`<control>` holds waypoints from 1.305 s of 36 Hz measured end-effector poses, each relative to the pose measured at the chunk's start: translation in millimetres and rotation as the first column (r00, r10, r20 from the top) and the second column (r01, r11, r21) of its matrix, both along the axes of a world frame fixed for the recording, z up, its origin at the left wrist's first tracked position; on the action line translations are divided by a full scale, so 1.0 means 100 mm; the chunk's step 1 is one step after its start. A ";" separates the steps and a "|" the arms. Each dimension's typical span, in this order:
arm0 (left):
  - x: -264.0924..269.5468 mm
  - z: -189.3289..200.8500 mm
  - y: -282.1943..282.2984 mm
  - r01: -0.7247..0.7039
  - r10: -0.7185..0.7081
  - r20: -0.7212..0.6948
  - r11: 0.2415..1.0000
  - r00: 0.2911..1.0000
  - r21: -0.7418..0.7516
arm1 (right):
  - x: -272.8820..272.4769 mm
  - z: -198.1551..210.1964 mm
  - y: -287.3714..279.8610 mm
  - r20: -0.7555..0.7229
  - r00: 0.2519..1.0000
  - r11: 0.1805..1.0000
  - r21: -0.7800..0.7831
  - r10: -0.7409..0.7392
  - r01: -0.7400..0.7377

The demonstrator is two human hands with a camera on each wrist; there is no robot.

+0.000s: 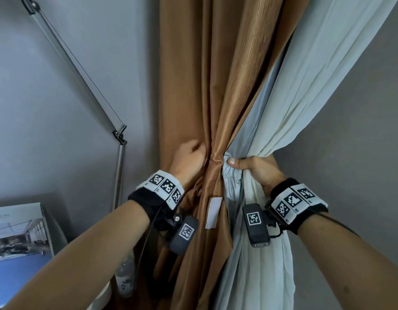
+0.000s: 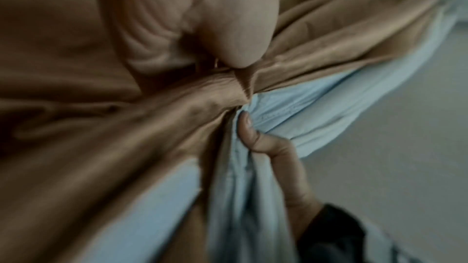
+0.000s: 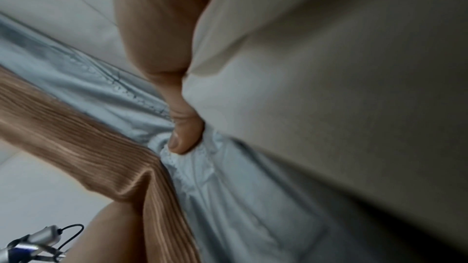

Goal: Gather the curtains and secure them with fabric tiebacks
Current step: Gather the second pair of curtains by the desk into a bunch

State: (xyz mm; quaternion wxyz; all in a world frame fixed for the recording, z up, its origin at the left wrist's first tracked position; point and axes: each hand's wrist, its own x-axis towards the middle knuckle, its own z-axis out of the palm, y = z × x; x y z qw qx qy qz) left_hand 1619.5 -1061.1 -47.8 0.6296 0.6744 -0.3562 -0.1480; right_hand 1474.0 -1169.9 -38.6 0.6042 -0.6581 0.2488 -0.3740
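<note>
A brown curtain [image 1: 193, 86] and a white curtain [image 1: 310, 90] with a pale grey lining [image 1: 232, 186] hang pinched together at a waist [image 1: 214, 161]. My left hand [image 1: 191, 157] grips the brown folds on the waist's left, fingers curled into the cloth; its palm [image 2: 202, 27] fills the left wrist view. My right hand [image 1: 251, 166] clutches the white curtain and lining from the right, its thumb [image 3: 185, 139] pressing on the lining's hem. Below the waist hangs a brown tieback strip ending in a white fastening patch [image 1: 213, 212], held by neither hand.
A metal lamp arm [image 1: 77, 74] with a joint [image 1: 120, 136] slants across the grey wall on the left. A printed box [image 1: 19, 231] sits at lower left, with a clear bottle [image 1: 126, 276] near the pole. Bare wall lies to the right.
</note>
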 end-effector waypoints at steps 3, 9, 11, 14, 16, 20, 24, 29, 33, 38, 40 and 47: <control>0.25 0.02 0.08 -0.156 0.156 0.006 0.988 0.988 -0.007 | -0.09 0.00 -0.01 -0.011 1.000 1.000 -0.001 0.018 -0.018; 0.50 0.13 0.08 -0.158 0.143 -0.229 0.986 0.963 -0.048 | -0.15 0.01 0.01 -0.032 0.997 0.998 0.012 0.064 -0.064; 0.47 0.15 0.03 -0.081 0.045 -0.326 0.992 0.944 -0.100 | -0.15 0.02 0.02 -0.050 0.996 0.997 0.018 0.078 -0.077; 0.27 0.20 0.04 0.157 -0.245 -0.419 0.960 0.874 -0.233 | -0.16 0.02 0.04 -0.057 0.995 0.996 0.013 0.087 -0.087; 0.15 0.17 0.03 0.269 -0.372 -0.379 0.916 0.848 -0.298 | -0.15 0.01 0.05 -0.048 0.997 0.998 0.017 0.054 -0.053; -0.07 0.03 0.07 0.433 -0.513 -0.285 0.850 0.810 -0.299 | -0.15 0.03 0.06 -0.019 1.000 1.000 0.006 0.015 -0.015; -0.07 -0.05 0.12 0.509 -0.533 -0.211 0.846 0.819 -0.160 | -0.15 0.05 0.07 -0.011 1.000 1.000 -0.009 0.028 -0.028; -0.04 0.01 0.13 0.561 -0.562 -0.168 0.826 0.810 -0.056 | -0.14 0.04 0.08 -0.039 0.994 0.995 -0.018 0.102 -0.102; -0.19 0.06 0.06 0.546 -0.545 -0.091 0.837 0.834 -0.005 | -0.18 0.07 0.10 -0.106 0.967 0.972 -0.007 0.233 -0.235; -0.23 0.02 -0.02 0.541 -0.538 -0.118 0.841 0.835 -0.006 | -0.19 0.05 0.10 -0.106 0.977 0.978 -0.076 0.186 -0.194; -0.25 0.01 -0.05 0.557 -0.554 -0.097 0.831 0.827 0.002 | -0.19 0.03 0.10 -0.073 0.985 0.983 -0.092 0.154 -0.160; -0.30 -0.09 -0.03 0.574 -0.571 -0.106 0.819 0.814 0.006 | -0.29 0.05 0.06 -0.118 0.974 0.976 -0.075 0.196 -0.205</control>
